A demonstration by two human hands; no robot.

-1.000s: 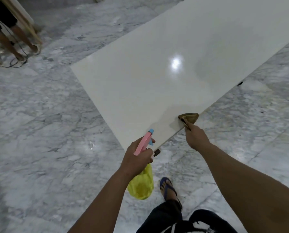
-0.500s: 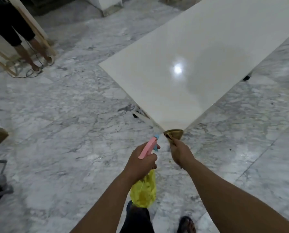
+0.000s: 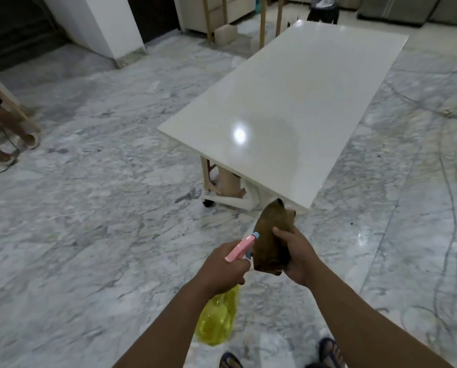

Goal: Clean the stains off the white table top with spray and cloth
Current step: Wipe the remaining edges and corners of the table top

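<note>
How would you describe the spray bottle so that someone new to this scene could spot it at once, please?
Start at the white table top on the marble floor and come down past its near corner to the two hands. The spray bottle is in the left hand, beside the brown cloth. Its translucent yellow body and pink trigger head set it apart.

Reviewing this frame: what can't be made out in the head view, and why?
- Stains on the white table top: none discernible; glare and distance.
- Spray bottle trigger: hidden by the left hand.
- Cloth underside: covered by the right hand.
- Table base: mostly hidden by the top.
- Feet: cut off by the bottom edge.
</note>
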